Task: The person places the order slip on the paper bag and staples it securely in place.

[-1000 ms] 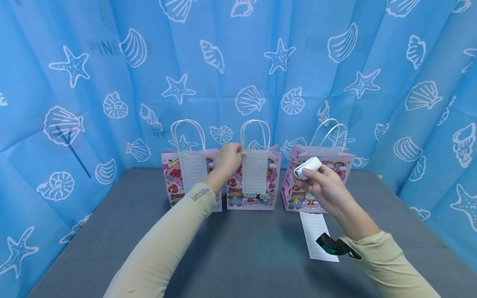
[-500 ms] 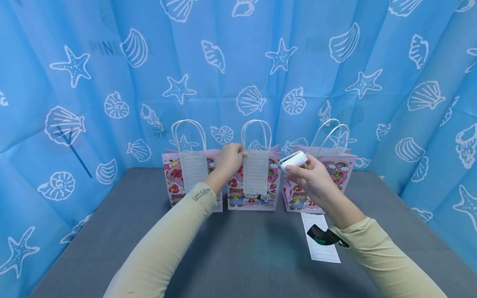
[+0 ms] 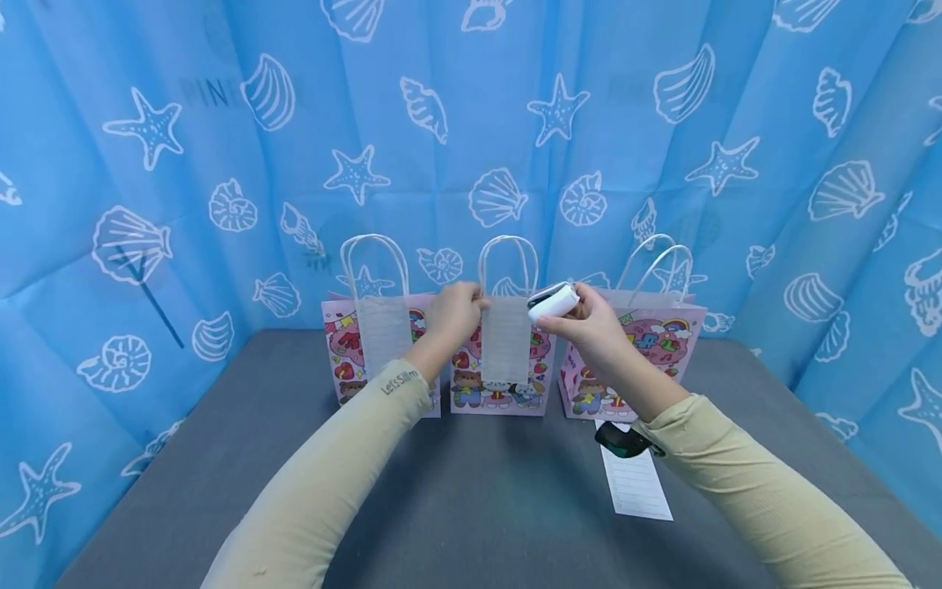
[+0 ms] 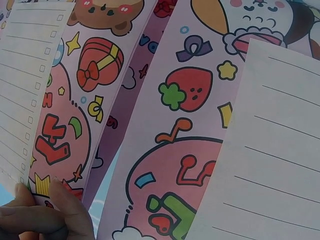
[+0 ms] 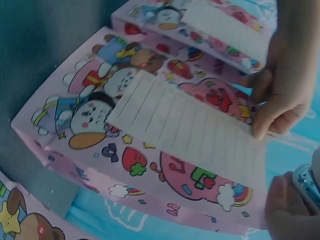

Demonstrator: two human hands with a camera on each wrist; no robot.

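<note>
Pink printed bags with white handles stand upright in a row on a grey table (image 3: 508,499), before a blue curtain (image 3: 441,131) patterned with white shells and starfish. The middle bag (image 3: 542,348) bears a lined paper (image 3: 504,342) against its front, below the handle. The left hand (image 3: 455,315) reaches in from the left, nearly closed, thumb and fingers pinching the top of this paper at the bag's rim. The right hand (image 3: 590,324) comes from the right, fingers curled round a white stapler (image 3: 555,303), which lies just beside the paper's upper right edge; whether the two touch cannot be told. The left bag (image 3: 344,353), partly behind the left arm, carries a similar paper (image 3: 385,331) on its front. The right bag (image 3: 666,343) stands turned slightly, one side panel showing, with the right forearm crossing before it. A third paper (image 3: 639,489) lies flat on the table on the near side of that bag, its far end by the base. Both sleeves (image 3: 769,487) are pale; a dark object (image 3: 621,440) sits at the right wrist.
</note>
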